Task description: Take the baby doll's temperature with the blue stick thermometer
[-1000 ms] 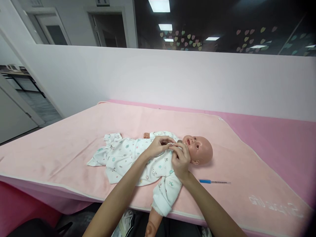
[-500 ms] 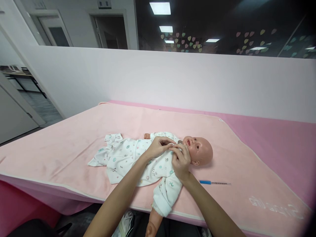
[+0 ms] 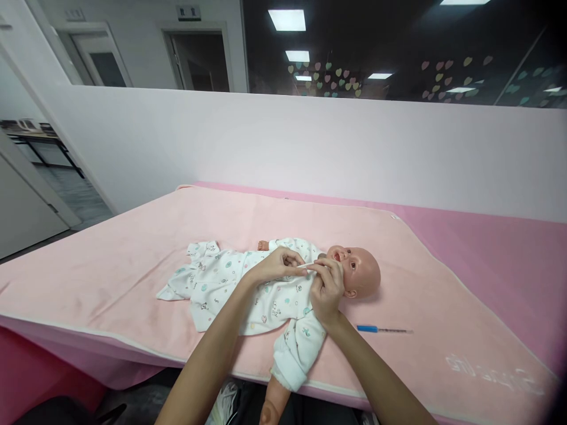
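A baby doll lies on its back with its head to the right. It wears a white baby suit with a small coloured print. Over the doll's chest, close to the neck, my left hand pinches a narrow white strip of the suit with thumb and fingers. My right hand pinches the same strip just to the right, below the doll's chin. Whether the strip is a tie or the cloth edge I cannot tell. The doll's near arm hangs over the front edge of the table.
A pink blanket covers the table under the doll. Right of my right wrist lies a thin clear stick with a blue end, perhaps a thermometer. Behind the table rises a white wall with a dark window above. A door stands at left.
My left hand has shifted slightly left and down, so its fingers are farther from my right hand's, and the white strip between them shows more. The doll and blue-ended stick stay put.
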{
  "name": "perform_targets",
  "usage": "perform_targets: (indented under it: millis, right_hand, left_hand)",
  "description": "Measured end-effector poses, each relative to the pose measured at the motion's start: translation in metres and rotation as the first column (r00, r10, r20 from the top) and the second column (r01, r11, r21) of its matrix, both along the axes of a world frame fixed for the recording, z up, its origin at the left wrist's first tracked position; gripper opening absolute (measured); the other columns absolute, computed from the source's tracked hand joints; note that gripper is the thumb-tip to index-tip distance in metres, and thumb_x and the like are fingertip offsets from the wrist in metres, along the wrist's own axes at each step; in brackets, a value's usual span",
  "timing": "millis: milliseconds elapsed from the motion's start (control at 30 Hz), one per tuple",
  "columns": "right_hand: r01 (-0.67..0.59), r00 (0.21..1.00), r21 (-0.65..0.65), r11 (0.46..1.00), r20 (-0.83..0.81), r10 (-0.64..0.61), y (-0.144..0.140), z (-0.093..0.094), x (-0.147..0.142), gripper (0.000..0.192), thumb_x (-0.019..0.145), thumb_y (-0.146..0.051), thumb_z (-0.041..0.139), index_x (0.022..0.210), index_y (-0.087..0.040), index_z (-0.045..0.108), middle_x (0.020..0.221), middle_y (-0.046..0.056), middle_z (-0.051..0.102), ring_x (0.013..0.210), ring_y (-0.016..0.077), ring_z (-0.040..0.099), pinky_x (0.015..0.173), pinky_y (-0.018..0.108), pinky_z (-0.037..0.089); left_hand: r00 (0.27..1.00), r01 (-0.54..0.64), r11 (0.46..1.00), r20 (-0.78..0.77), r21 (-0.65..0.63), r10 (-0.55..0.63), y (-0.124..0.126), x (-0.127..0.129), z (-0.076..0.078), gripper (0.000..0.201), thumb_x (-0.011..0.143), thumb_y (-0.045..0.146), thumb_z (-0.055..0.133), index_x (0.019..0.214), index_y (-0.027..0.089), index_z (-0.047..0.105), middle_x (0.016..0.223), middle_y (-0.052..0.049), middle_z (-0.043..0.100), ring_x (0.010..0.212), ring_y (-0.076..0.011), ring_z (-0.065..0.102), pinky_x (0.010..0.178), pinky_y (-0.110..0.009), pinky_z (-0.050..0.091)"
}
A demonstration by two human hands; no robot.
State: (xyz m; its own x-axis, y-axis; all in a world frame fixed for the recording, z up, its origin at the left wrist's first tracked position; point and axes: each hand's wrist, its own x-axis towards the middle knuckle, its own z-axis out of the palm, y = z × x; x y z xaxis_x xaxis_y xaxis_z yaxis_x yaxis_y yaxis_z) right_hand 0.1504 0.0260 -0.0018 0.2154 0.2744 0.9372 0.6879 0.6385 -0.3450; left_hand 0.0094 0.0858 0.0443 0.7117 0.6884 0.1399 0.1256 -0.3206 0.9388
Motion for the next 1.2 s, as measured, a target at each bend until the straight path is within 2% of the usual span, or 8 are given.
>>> perform_targets:
  millis: [167,400,500,667,767,933,1200]
  right_hand:
    - [0.008,0.997,0.015,1.0,-0.08,-0.006,-0.003,0.003,-0.001,0.034,0.077,0.001,0.038,0.078,-0.021,0.064,0.081,0.003,0.057,0.083,0.0159,0.054,0.08,0.037,0.048]
    - [-0.012,0.989,-0.008,1.0,-0.149,0.011,-0.004,0.005,-0.002,0.031,0.079,-0.002,0.038,0.082,-0.02,0.063,0.082,0.004,0.058,0.084,0.0167,0.056,0.081,0.037,0.049]
    - [-0.021,0.996,-0.027,0.999,-0.091,0.018,-0.001,0.002,-0.003,0.029,0.08,-0.003,0.039,0.09,-0.019,0.061,0.092,0.007,0.059,0.091,0.0175,0.058,0.08,0.036,0.051]
    - [-0.078,0.979,-0.074,0.994,0.184,0.09,-0.003,0.0,-0.004,0.031,0.08,-0.006,0.044,0.107,-0.018,0.056,0.111,0.01,0.061,0.105,0.0196,0.057,0.084,0.034,0.051]
    - [-0.138,0.953,-0.127,0.982,0.253,0.167,-0.005,0.003,-0.006,0.031,0.081,-0.008,0.044,0.109,-0.017,0.055,0.103,0.008,0.064,0.104,0.0195,0.058,0.086,0.035,0.05]
    - [-0.197,0.936,-0.212,0.957,0.25,0.248,-0.008,0.007,-0.006,0.022,0.08,-0.012,0.045,0.097,-0.017,0.058,0.088,0.006,0.065,0.085,0.0168,0.06,0.074,0.031,0.05]
    - [-0.091,0.938,-0.191,0.977,0.312,0.149,-0.007,0.003,-0.008,0.014,0.082,-0.017,0.05,0.091,-0.017,0.061,0.081,0.006,0.063,0.078,0.0159,0.058,0.07,0.028,0.048]
  left_hand:
    - [0.995,0.041,0.998,-0.086,-0.04,-0.044,-0.002,-0.015,0.012,0.028,0.064,0.037,0.073,0.072,0.011,0.065,0.054,0.005,0.039,0.051,-0.0051,0.03,0.047,-0.02,0.021]
    - [0.989,0.096,0.984,-0.095,-0.153,-0.111,-0.001,-0.029,0.014,0.028,0.065,0.033,0.072,0.082,0.011,0.068,0.068,-0.001,0.054,0.059,-0.0078,0.041,0.051,-0.02,0.03]
    - [0.992,0.08,0.983,-0.085,-0.163,-0.095,0.003,-0.031,0.01,0.028,0.066,0.033,0.071,0.083,0.011,0.068,0.062,0.001,0.052,0.051,-0.0053,0.036,0.045,-0.02,0.024]
    - [0.991,0.098,0.984,-0.077,-0.15,-0.11,0.006,-0.03,0.004,0.029,0.067,0.034,0.072,0.082,0.01,0.067,0.054,0.004,0.046,0.046,-0.0038,0.031,0.043,-0.02,0.02]
    - [0.993,0.092,0.983,-0.058,-0.159,-0.102,0.007,-0.029,0.001,0.03,0.065,0.035,0.073,0.078,0.01,0.065,0.056,0.003,0.049,0.048,-0.004,0.033,0.044,-0.019,0.022]
    - [0.995,0.061,0.984,-0.071,-0.168,-0.074,0.009,-0.031,-0.002,0.031,0.065,0.037,0.073,0.076,0.009,0.065,0.054,0.004,0.047,0.045,-0.0029,0.031,0.041,-0.018,0.02]
    - [0.999,0.027,0.973,-0.026,-0.228,-0.034,0.009,-0.029,0.0,0.031,0.063,0.036,0.074,0.077,0.009,0.066,0.057,0.002,0.054,0.042,-0.0021,0.033,0.037,-0.016,0.021]
